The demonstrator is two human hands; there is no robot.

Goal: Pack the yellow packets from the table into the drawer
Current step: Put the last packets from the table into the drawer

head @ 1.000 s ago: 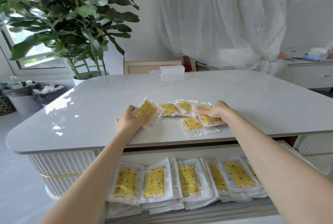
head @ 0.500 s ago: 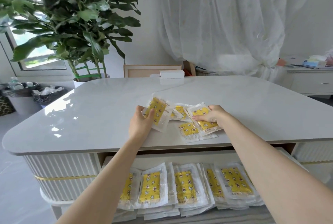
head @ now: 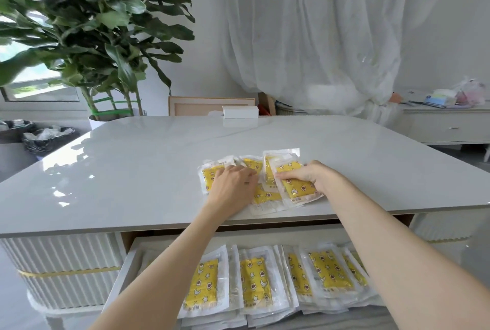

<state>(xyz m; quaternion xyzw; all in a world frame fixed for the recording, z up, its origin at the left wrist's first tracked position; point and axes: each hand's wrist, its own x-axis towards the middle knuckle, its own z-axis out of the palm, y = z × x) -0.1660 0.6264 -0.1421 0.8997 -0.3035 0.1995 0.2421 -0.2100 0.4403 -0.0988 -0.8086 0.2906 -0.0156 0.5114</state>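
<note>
Loose pile of yellow star-printed packets in clear plastic wrap point(head: 267, 194): near edge of glossy white table point(head: 132, 170). Left hand point(head: 233, 186) flat upon it; right hand point(head: 305, 177) curled round the topmost. Step: gathering. Next, likely: lift, lower into open white drawer point(head: 124, 263).

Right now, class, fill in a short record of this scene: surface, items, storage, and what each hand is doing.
Surface: glossy white table
On table: overlapping yellow packets near the front edge
Drawer: open below, holding rows of packets
Left hand: lies flat on the cluster
Right hand: fingers bent on the rightmost packet, grip unclear
Far edge: small white box
</note>
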